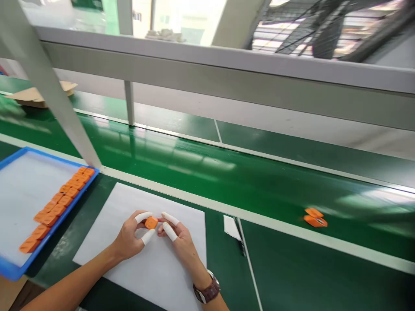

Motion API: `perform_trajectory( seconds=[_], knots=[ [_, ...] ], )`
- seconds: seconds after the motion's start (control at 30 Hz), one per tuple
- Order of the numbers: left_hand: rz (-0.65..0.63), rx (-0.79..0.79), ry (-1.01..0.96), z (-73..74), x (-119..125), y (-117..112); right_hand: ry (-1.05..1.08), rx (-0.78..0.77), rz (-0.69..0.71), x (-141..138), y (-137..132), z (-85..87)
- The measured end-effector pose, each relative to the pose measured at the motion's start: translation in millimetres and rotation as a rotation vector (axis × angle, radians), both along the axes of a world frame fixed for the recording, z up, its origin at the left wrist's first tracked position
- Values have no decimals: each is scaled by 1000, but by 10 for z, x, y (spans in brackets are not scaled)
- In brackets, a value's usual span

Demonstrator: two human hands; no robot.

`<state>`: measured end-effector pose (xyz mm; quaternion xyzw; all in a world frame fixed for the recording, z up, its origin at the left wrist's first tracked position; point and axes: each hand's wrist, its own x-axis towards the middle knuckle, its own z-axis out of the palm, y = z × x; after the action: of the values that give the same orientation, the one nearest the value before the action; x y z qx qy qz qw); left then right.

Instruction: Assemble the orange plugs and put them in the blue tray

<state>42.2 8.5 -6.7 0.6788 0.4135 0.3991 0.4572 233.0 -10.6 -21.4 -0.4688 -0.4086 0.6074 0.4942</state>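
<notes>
Over a white sheet (129,259), my left hand (132,235) grips a small orange block-like piece (151,223) between thumb and index finger. White finger cots cover those fingertips. Close on its right is my right hand (180,237), its thumb and index finger, also in white cots, held apart and pointing at the piece. Whether any right fingertip touches the piece is hard to make out. A dark watch (207,288) circles the right wrist.
At left, a blue-rimmed tray (14,271) holds several orange pieces (60,203) in rows. Two orange pieces (315,217) lie on the green conveyor belt (259,181). A white-and-black item (231,226) lies right of the sheet. A grey frame (207,69) spans the back; a cardboard box (35,97) sits far left.
</notes>
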Motion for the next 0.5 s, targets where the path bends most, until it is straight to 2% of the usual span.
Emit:
perform_trajectory(
  seconds=[0.07,0.13,0.2,0.27,0.33,0.4,0.43,0.5],
  knots=[
    [67,-21,-46,152,-107,28,-76,-27,-1,9,-19,-29],
    [164,-16,-38,377,-375,54,-156,-58,1,26,-30,-70],
    [311,24,62,651,-820,30,-224,-93,24,43,-32,-98],
    [535,54,230,915,-1387,-70,-283,-130,56,52,-32,-96],
    [756,17,410,1095,-1978,-219,-338,-159,73,50,-34,-63],
    [957,-126,548,1147,-2483,-364,-373,-179,73,39,-36,-13],
    [975,-220,594,1124,-2677,-421,-379,-188,76,33,-35,13],
    [893,-352,604,1015,-2930,-493,-386,-204,75,23,-32,57]
  ],
)
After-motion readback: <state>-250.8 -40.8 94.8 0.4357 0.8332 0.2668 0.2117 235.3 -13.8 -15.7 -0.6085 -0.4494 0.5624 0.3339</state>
